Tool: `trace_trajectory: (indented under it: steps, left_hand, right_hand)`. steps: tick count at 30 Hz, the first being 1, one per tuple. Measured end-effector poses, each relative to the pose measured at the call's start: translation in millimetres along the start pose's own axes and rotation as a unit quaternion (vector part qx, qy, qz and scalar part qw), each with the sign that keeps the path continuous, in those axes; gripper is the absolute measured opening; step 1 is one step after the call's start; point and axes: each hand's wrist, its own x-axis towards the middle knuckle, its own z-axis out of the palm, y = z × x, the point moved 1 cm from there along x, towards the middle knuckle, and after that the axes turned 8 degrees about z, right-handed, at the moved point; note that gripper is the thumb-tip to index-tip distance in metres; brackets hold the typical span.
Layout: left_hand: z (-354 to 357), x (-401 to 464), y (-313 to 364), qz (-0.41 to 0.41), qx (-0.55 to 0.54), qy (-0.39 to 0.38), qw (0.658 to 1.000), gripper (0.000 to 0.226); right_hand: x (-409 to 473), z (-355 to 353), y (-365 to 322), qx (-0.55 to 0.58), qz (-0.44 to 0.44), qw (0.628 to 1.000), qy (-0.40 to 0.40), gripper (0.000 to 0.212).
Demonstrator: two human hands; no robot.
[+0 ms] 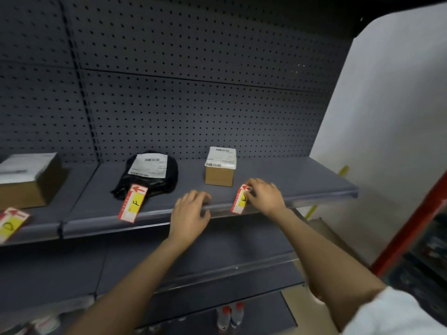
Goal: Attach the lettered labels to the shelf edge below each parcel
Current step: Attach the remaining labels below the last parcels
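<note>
I see my right hand (pixel 264 197) at the front lip of the grey metal shelf (pixel 302 187), its fingers curled over the top of a red-and-white label with a yellow patch marked E (pixel 239 201) and pinching it. That E label hangs tilted over the shelf edge, just in front and to the right of the small brown cardboard box with a white shipping sticker (pixel 219 174). My left hand (pixel 191 211) lies palm down with loose, spread fingers, the fingertips resting on the shelf lip left of the E label; it grips nothing.

Further left, a second red-and-white label with a yellow patch marked F (pixel 133 203) leans tilted across the shelf front, its top with a red arrow touching the black plastic parcel bag with a white shipping sticker (pixel 151 175). At the far left edge of the view, a third red-and-white label with a yellow patch (pixel 11 223) sits at the shelf edge below a larger brown cardboard box with white paper on top (pixel 26 180); its letter looks like a D, though it is cut off and blurred.

The 3 parcels stand well apart along the same shelf, against the dark grey pegboard back panel (pixel 193 93). Below are 2 lower grey shelves (pixel 217 252), and a white wall (pixel 387 117) stands to the right.
</note>
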Motion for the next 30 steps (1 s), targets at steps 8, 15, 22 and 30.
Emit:
trace_trajectory:
  steps: [8,15,22,30]
  left_hand:
    - [-61,-20,-30,-0.089,0.038,0.080,0.992,0.028]
    - [-122,-39,-83,-0.196,0.100,0.088,0.971,0.056]
    - [-117,-29,-103,-0.175,0.005,0.009,0.984,0.044]
    - [-112,-39,-111,-0.111,0.034,-0.070,0.991,0.010]
  right_hand:
    - [16,-14,-85,0.122,-0.147,0.979,0.072,0.012]
    - [6,-5,-179,0.173,-0.223,0.959,0.041,0.012]
    - [-1,17,-193,0.158,-0.212,0.964,-0.035,0.012]
    - [-2,26,-190,0.164,-0.172,0.971,-0.031,0.013]
